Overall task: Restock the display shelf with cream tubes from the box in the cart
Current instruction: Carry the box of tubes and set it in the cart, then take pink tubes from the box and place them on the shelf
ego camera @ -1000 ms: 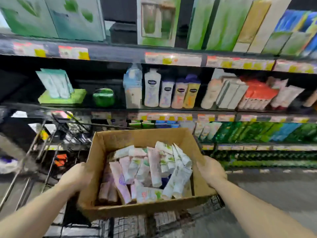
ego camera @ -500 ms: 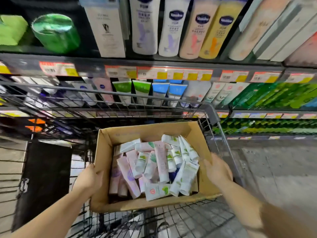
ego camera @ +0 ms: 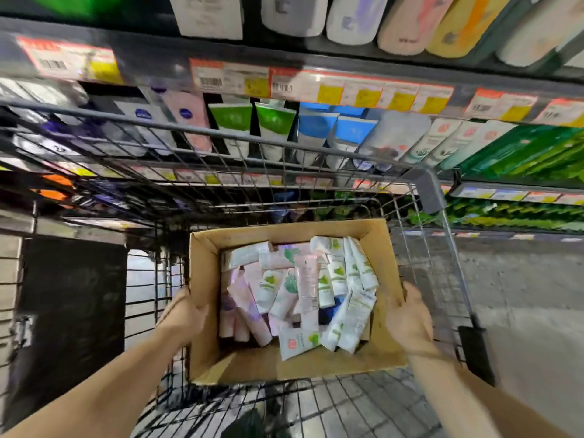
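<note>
An open cardboard box (ego camera: 284, 369) sits low inside the wire cart (ego camera: 284, 143). It holds several cream tubes (ego camera: 305, 289), white, pink and green-printed, lying in a loose heap. My left hand (ego camera: 185, 314) grips the box's left wall, with the thumb near the rim. On the opposite wall, my right hand (ego camera: 410, 320) holds the box from outside. Beyond the cart, the display shelf (ego camera: 363, 93) carries a row of upright tubes (ego camera: 275, 128) in green, blue, white and pink.
The cart's wire walls surround the box on all sides, and its grey corner post (ego camera: 426, 191) stands at the right. Lotion bottles (ego camera: 350, 20) line the upper shelf. Grey floor (ego camera: 521, 295) lies to the right, and a dark panel (ego camera: 72, 295) to the left.
The box has gone down from chest height into the cart basket with both hands still on its sides. The view has tilted down and moved closer to the shelf.
</note>
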{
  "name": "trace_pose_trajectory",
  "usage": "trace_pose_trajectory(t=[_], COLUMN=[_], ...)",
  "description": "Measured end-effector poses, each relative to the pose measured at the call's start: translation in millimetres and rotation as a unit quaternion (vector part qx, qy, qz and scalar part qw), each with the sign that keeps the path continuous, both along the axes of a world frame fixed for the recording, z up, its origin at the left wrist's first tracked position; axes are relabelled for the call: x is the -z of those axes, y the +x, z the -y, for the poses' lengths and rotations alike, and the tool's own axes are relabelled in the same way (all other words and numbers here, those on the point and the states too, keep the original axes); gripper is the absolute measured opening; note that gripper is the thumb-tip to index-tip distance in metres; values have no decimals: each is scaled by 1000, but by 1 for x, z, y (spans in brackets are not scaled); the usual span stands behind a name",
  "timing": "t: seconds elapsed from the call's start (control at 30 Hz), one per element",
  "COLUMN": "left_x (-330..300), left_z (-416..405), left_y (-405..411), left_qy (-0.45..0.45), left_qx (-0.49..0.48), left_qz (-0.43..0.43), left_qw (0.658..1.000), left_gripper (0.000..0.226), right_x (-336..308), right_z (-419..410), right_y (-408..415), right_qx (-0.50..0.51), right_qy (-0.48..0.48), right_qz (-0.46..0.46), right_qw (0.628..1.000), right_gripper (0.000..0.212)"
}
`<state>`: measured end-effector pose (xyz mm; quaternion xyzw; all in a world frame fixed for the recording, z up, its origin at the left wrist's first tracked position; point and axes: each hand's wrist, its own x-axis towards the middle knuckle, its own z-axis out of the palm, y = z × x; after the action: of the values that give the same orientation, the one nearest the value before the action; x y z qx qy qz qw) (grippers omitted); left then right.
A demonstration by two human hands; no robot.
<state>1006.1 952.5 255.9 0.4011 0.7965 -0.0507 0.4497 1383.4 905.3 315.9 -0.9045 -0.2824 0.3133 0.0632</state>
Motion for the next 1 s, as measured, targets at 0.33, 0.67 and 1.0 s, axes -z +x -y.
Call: trace_pose_trajectory(t=[0.33, 0.67, 1.0], left_x=[-48, -41, -86], left_z=[-18, 7, 6], left_y=[58, 75, 96], left_qy=[260, 133, -60], left_qx=[130, 69, -98], left_qz=[14, 103, 340], left_qw=[957, 983, 933], left_gripper=[60, 60, 52], right_x=[7, 32, -8], right_z=[-14, -17, -6], right_y=[-106, -114, -119], right_qx=[-162, -162, 118], right_qy=[3, -44, 34], right_qz=[-112, -86, -587], right_qw=[980, 982, 800], right_gripper=[51, 38, 26])
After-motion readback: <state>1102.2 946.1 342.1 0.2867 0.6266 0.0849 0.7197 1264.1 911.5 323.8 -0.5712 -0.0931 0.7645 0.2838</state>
